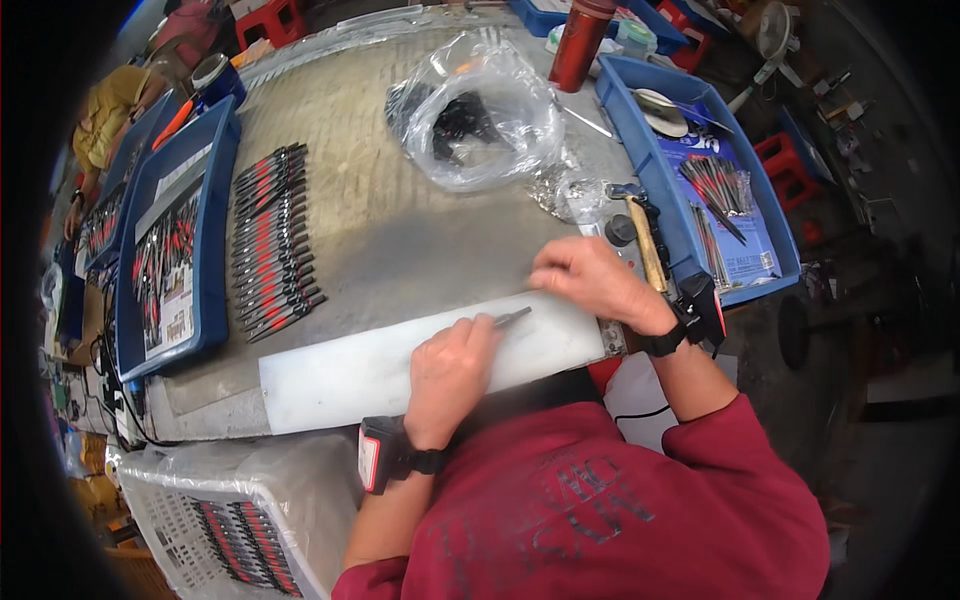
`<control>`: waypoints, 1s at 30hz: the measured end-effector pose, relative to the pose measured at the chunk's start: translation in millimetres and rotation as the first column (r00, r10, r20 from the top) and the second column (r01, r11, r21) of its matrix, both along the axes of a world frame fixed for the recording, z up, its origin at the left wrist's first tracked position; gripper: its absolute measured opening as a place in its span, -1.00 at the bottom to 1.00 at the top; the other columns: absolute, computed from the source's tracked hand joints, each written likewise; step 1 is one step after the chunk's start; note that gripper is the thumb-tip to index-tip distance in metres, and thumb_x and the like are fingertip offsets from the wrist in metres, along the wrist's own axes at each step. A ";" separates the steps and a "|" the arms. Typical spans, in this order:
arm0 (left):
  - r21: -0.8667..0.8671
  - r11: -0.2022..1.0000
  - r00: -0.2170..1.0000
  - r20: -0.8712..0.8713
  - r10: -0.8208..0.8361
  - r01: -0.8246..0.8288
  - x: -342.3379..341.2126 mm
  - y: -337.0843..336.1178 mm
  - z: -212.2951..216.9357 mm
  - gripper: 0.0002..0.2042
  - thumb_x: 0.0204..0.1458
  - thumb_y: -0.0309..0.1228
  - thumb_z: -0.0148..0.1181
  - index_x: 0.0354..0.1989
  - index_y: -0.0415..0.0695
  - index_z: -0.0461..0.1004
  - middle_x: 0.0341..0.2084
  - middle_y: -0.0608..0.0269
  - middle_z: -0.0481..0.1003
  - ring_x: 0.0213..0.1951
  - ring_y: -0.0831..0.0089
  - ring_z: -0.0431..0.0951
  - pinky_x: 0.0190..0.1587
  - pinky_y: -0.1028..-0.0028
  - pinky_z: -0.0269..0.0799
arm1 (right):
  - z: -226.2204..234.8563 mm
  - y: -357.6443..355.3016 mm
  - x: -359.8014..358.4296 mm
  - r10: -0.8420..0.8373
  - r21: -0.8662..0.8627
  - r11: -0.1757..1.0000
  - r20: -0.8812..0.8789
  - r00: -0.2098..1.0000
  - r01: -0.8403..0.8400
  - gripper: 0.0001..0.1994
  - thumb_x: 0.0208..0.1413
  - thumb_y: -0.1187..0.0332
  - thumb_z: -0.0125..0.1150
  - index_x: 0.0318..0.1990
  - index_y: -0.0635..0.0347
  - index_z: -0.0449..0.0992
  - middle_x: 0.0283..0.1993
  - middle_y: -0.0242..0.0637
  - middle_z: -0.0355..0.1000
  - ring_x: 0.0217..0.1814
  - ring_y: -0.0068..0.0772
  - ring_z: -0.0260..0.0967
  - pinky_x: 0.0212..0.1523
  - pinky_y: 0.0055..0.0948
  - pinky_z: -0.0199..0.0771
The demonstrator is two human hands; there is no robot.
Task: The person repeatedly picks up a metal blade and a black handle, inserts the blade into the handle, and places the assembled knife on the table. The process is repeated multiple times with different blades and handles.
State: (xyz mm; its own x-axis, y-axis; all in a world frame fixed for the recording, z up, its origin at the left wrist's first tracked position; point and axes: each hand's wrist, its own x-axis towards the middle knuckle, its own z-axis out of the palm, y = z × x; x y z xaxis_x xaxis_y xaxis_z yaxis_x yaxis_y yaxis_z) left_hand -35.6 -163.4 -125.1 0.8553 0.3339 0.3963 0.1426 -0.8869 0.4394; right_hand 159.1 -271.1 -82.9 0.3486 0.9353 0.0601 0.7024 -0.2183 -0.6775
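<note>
My left hand [455,365] is closed around a dark pen-shaped tool [514,318], whose narrow end sticks out toward the right over a white board [330,375]. Most of that tool is hidden in my fingers. To its right, my right hand [595,280] hovers above the board's far edge with fingertips pinched together; whatever they hold, if anything, is too small to make out. Left of the board, a column of red-and-black pen-shaped tools [268,245] lies in a neat stack on the table. A hammer [645,240] with a wooden handle rests beyond my right wrist.
Blue trays stand on both sides: the left tray [215,270] holds loose red-and-black tools, the right tray [780,235] more slim parts. A transparent plastic bag [520,130] with dark pieces and a red flask [580,45] sit farther back. A white basket [180,530] is at lower left.
</note>
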 end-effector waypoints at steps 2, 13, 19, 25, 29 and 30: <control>0.009 1.000 1.000 -0.009 0.000 0.000 -0.2 -0.2 -0.1 -0.84 -0.04 -0.39 0.23 -0.41 -0.13 0.36 -0.66 0.22 0.32 -0.62 0.25 0.43 -0.58 0.32 0.32 | 2.3 -0.6 25.0 -0.152 0.055 0.987 0.075 0.986 0.148 -0.83 0.00 0.34 0.15 -0.35 0.28 0.53 -0.40 -0.04 0.45 -0.34 -0.10 0.43 -0.31 -0.30 0.39; 0.056 0.998 1.000 0.022 -0.016 0.015 -1.0 1.9 -2.8 -0.84 -0.05 -0.40 0.22 -0.41 -0.13 0.34 -0.65 0.24 0.32 -0.62 0.30 0.43 -0.61 0.35 0.34 | -43.2 9.9 96.1 -0.237 0.068 0.970 0.487 0.841 0.234 -0.87 -0.02 0.41 0.14 -0.40 0.31 0.51 -0.37 -0.03 0.45 -0.25 0.03 0.40 -0.20 -0.16 0.38; 0.036 0.999 1.000 -0.006 -0.016 0.016 -1.1 1.3 -1.7 -0.83 -0.06 -0.40 0.23 -0.39 -0.13 0.35 -0.65 0.24 0.33 -0.61 0.29 0.43 -0.59 0.33 0.33 | -56.1 12.0 102.2 -0.187 0.102 0.982 0.561 0.806 0.157 -0.89 -0.01 0.43 0.09 -0.41 0.30 0.47 -0.38 -0.02 0.43 -0.26 0.04 0.39 -0.22 -0.11 0.37; 0.059 0.998 1.000 0.015 -0.023 0.022 -1.0 1.8 -0.4 -0.84 -0.06 -0.41 0.21 -0.43 -0.14 0.33 -0.65 0.25 0.32 -0.60 0.33 0.44 -0.60 0.37 0.36 | -54.5 16.1 101.1 -0.194 0.052 0.978 0.602 0.774 0.204 -0.90 0.01 0.45 0.03 -0.40 0.30 0.40 -0.36 0.02 0.40 -0.27 0.09 0.36 -0.24 -0.07 0.35; 0.024 0.999 0.999 0.035 -0.023 0.023 -1.7 1.8 -1.6 -0.84 -0.06 -0.42 0.23 -0.39 -0.14 0.36 -0.65 0.23 0.33 -0.61 0.29 0.43 -0.59 0.34 0.33 | -42.9 12.1 93.0 -0.257 0.113 0.966 0.520 0.815 0.233 -0.88 0.04 0.44 0.01 -0.40 0.32 0.38 -0.37 0.03 0.39 -0.29 0.10 0.35 -0.28 -0.11 0.34; 0.004 1.000 0.999 0.033 -0.023 0.023 -1.6 2.0 -1.6 -0.84 -0.06 -0.42 0.24 -0.38 -0.14 0.37 -0.65 0.22 0.33 -0.62 0.27 0.43 -0.59 0.33 0.32 | -39.0 12.2 89.2 -0.290 0.114 0.956 0.485 0.825 0.269 -0.88 0.04 0.43 0.00 -0.40 0.33 0.38 -0.38 0.03 0.39 -0.30 0.10 0.34 -0.30 -0.13 0.33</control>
